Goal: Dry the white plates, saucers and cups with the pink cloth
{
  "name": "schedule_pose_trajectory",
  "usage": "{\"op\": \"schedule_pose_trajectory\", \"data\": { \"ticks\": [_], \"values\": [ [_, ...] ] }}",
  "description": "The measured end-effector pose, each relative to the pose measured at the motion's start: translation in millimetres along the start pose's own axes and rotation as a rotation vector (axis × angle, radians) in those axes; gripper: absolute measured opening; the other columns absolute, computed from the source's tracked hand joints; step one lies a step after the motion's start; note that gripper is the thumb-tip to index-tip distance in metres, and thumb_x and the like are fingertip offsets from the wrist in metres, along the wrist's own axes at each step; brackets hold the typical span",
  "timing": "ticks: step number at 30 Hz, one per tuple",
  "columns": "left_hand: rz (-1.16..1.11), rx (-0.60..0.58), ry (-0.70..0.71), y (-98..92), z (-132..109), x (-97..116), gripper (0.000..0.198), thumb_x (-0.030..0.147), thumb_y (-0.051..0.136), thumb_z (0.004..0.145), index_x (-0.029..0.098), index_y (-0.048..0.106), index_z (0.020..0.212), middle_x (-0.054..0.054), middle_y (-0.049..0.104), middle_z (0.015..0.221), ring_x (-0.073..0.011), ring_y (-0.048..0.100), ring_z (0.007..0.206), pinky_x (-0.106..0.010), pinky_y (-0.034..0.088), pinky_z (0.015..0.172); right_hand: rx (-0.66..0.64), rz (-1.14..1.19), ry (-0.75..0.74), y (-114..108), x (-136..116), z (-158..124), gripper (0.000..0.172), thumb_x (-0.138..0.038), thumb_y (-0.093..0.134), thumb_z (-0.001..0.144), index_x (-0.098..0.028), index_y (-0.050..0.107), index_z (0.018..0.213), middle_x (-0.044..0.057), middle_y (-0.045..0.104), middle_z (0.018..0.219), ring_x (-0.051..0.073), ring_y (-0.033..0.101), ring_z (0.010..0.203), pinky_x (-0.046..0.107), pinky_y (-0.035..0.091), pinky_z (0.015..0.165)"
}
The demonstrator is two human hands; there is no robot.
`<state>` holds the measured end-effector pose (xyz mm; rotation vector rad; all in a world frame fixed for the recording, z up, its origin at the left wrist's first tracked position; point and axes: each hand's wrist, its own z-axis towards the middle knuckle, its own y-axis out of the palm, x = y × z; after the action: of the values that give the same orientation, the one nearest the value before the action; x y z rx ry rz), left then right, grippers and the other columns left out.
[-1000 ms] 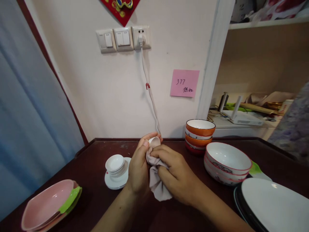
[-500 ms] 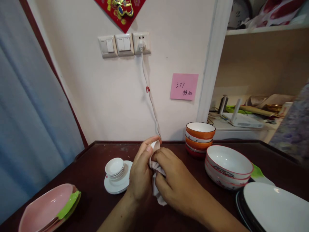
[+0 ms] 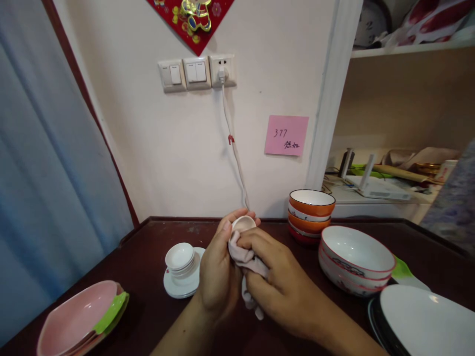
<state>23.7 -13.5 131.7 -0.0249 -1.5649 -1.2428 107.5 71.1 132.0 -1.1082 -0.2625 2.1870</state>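
My left hand (image 3: 218, 269) is closed round a small white dish (image 3: 244, 223), held up on edge above the dark wooden table (image 3: 148, 301). My right hand (image 3: 282, 284) grips a pale pink cloth (image 3: 247, 257) and presses it against the dish. The cloth hangs down between both hands. Just left of my left hand stands a stack of small white dishes (image 3: 179, 257) on a white saucer (image 3: 181, 287).
A pink oblong dish with a green one (image 3: 83, 316) lies at the front left. Orange bowls (image 3: 310, 210) are stacked at the back, white red-rimmed bowls (image 3: 354, 259) to the right, a large white plate (image 3: 423, 321) at the front right. A cable (image 3: 235, 153) hangs down the wall.
The small dish has turned in my left hand so that its rim and hollow show more. The cloth has bunched up closer under my right hand.
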Motion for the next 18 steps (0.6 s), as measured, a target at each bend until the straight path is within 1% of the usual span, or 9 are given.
{"op": "schedule_pose_trajectory", "data": {
  "ticks": [2,4,7,9,11,14,16,18],
  "values": [
    [0.047,-0.002,0.019,-1.3,1.2,3.0,0.033,0.038,0.050,0.090,0.020,0.063,0.115,-0.011,0.063,0.120,-0.0258,0.055,0.118,-0.040,0.042,0.099,-0.065,-0.085,0.013,-3.0,-0.6,-0.2,0.043,0.002,0.045,0.068,-0.022,0.058,0.102,0.004,0.060,0.105,0.019,0.055,0.098,0.037,0.046,0.091],
    [0.094,0.000,0.062,-2.4,1.7,2.4,0.032,0.035,0.052,0.090,0.019,0.063,0.115,-0.010,0.065,0.118,-0.0240,0.056,0.115,-0.037,0.042,0.097,-0.060,-0.201,0.020,-1.3,1.9,-0.5,0.048,0.003,0.043,0.071,-0.022,0.058,0.109,0.007,0.059,0.115,0.022,0.052,0.110,0.043,0.044,0.097],
    [0.090,-0.006,0.095,-2.5,0.7,-4.5,0.032,0.033,0.053,0.090,0.022,0.061,0.118,-0.007,0.064,0.119,-0.0215,0.057,0.113,-0.035,0.041,0.098,0.057,-0.330,0.019,7.6,8.6,-0.9,0.050,0.000,0.039,0.078,-0.020,0.054,0.122,0.013,0.050,0.132,0.027,0.044,0.125,0.050,0.040,0.103],
    [0.041,0.012,0.076,-0.9,-0.7,-9.0,0.033,0.035,0.052,0.090,0.025,0.059,0.121,-0.006,0.063,0.121,-0.0217,0.057,0.114,-0.036,0.041,0.100,0.137,-0.310,-0.033,13.7,11.4,-1.4,0.052,-0.002,0.038,0.079,-0.018,0.050,0.127,0.015,0.046,0.136,0.027,0.040,0.129,0.051,0.037,0.106],
    [-0.016,0.036,0.038,1.5,-1.5,-9.6,0.035,0.038,0.050,0.091,0.026,0.058,0.123,-0.006,0.063,0.121,-0.0231,0.058,0.113,-0.038,0.042,0.099,0.170,-0.226,-0.096,16.7,10.3,-2.3,0.054,-0.002,0.040,0.078,-0.018,0.048,0.129,0.014,0.046,0.135,0.025,0.040,0.129,0.049,0.036,0.108],
    [-0.075,0.044,-0.023,3.7,-1.2,-1.6,0.035,0.040,0.046,0.091,0.022,0.059,0.120,-0.009,0.064,0.120,-0.0256,0.060,0.111,-0.041,0.046,0.095,0.123,-0.123,-0.127,14.1,2.3,-3.5,0.053,-0.002,0.044,0.074,-0.018,0.051,0.124,0.011,0.050,0.130,0.022,0.044,0.123,0.043,0.039,0.107],
    [-0.079,0.027,-0.041,2.9,-0.7,5.6,0.034,0.038,0.046,0.091,0.021,0.061,0.116,-0.010,0.064,0.119,-0.0266,0.060,0.110,-0.042,0.048,0.093,0.041,-0.116,-0.104,9.9,-3.2,-3.4,0.048,-0.002,0.048,0.074,-0.019,0.054,0.119,0.008,0.054,0.123,0.020,0.049,0.116,0.038,0.042,0.103],
    [-0.061,0.010,-0.023,0.9,-0.1,9.8,0.032,0.036,0.047,0.090,0.019,0.062,0.113,-0.011,0.066,0.116,-0.0265,0.061,0.109,-0.042,0.049,0.092,-0.035,-0.158,-0.074,6.7,-5.4,-2.8,0.044,-0.004,0.051,0.077,-0.021,0.055,0.118,0.006,0.057,0.117,0.019,0.052,0.109,0.037,0.045,0.098]
  ]
}}
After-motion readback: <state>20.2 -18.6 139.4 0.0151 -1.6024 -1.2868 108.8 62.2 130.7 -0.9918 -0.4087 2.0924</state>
